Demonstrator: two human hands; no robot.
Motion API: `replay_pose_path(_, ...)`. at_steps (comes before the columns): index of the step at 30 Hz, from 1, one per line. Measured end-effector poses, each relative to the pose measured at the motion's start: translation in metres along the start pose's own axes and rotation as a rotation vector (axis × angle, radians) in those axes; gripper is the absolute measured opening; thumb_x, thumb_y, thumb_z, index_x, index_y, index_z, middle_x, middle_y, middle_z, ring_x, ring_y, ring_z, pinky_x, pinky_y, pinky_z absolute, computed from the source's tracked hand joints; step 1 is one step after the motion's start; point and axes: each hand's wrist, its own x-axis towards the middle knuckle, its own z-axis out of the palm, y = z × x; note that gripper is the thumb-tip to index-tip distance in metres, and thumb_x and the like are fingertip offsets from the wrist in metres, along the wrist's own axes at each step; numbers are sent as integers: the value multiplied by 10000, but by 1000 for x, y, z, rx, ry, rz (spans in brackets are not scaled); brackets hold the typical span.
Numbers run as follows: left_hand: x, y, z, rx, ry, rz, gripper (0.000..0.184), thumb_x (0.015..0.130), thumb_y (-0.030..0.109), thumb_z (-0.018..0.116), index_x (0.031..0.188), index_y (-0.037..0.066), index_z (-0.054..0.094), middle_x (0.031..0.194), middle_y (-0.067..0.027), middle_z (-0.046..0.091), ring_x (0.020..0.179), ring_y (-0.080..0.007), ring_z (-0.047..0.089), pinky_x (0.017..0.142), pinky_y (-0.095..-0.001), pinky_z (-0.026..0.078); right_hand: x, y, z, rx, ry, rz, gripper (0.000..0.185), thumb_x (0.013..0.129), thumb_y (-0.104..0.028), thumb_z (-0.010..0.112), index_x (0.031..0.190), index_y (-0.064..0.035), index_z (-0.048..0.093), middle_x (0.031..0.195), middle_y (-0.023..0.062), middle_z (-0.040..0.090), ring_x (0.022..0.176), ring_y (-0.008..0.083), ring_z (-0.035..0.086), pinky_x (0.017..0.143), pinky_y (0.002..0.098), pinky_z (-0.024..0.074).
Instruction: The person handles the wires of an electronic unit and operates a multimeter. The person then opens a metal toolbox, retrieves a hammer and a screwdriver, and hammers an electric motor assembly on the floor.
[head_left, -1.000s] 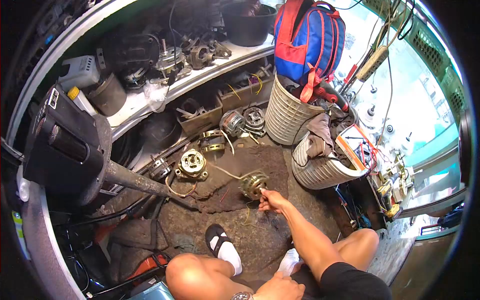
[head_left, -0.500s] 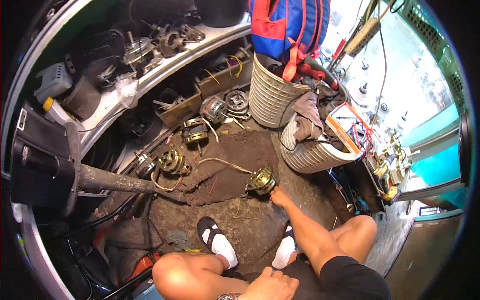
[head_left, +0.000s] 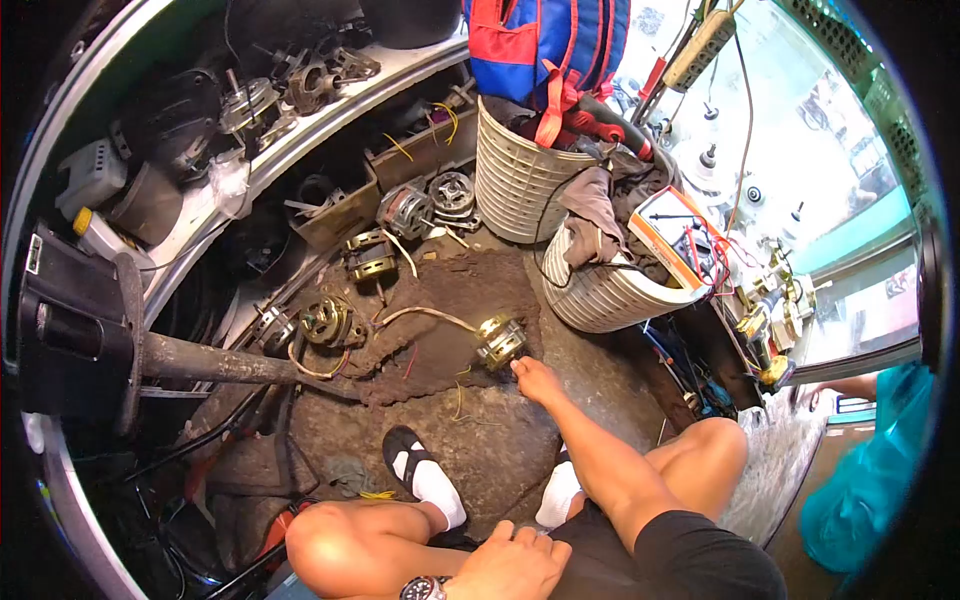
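Note:
A small brass-coloured motor (head_left: 500,340) with a pale cable lies at the right part of a dark mat (head_left: 440,345) on the floor. My right hand (head_left: 537,381) is at its lower right side, fingers pressed together at the motor's near end. Left of it on the floor sits another gold motor (head_left: 330,321) with wires, and behind that a third one (head_left: 370,256). My left hand (head_left: 512,566), with a watch at the wrist, rests on my lap with its fingers loosely spread and nothing seen in it.
Ribbed baskets (head_left: 525,175) stand at the back, one under a red and blue backpack (head_left: 545,50). A thick pole (head_left: 230,364) juts in from the left. Motor parts line the shelf (head_left: 330,110). At the far right shows another person's arm (head_left: 850,388) beside teal cloth.
The view has shifted, so the scene sits further left. The held motor has turned and gone down onto the mat. Another person's arm and teal cloth have appeared at the right.

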Motion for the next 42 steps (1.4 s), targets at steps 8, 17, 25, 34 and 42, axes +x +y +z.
replay_pose_path(8,1,-8,-4,-19,-30,-50,168,872,235,646,903,71,630,844,-105,661,834,-266,620,795,-402,448,2,4,3,82,-61,70,448,1029,-476,503,1019,-74,701,1026,231,714,1019,459,660,875,541,506)
replay_pose_path(17,1,-7,-3,11,6,-49,163,870,230,647,905,71,632,836,-101,651,828,-261,610,787,-390,448,6,2,5,240,-91,51,402,1035,-396,563,879,-35,646,699,104,688,650,211,690,661,389,532)
replay_pose_path(25,-3,-11,-1,6,-6,-56,155,878,226,637,908,74,641,845,-96,662,827,-259,611,789,-391,448,-17,-29,-4,-2,242,14,301,947,-368,705,967,-67,697,896,162,750,870,373,718,765,477,537)
replay_pose_path(34,-8,-23,7,10,-44,-75,190,874,251,662,941,74,649,848,-99,676,848,-273,634,782,-411,466,12,-7,4,632,-13,263,413,994,-462,639,1081,-59,672,883,152,747,748,266,742,689,418,595)
replay_pose_path(42,-6,-28,-4,2,-121,-111,296,890,285,698,1077,60,653,920,-137,684,921,-296,652,801,-412,497,6,-9,7,524,-44,182,374,1056,-393,557,1048,-21,595,818,132,699,646,210,687,577,360,573)
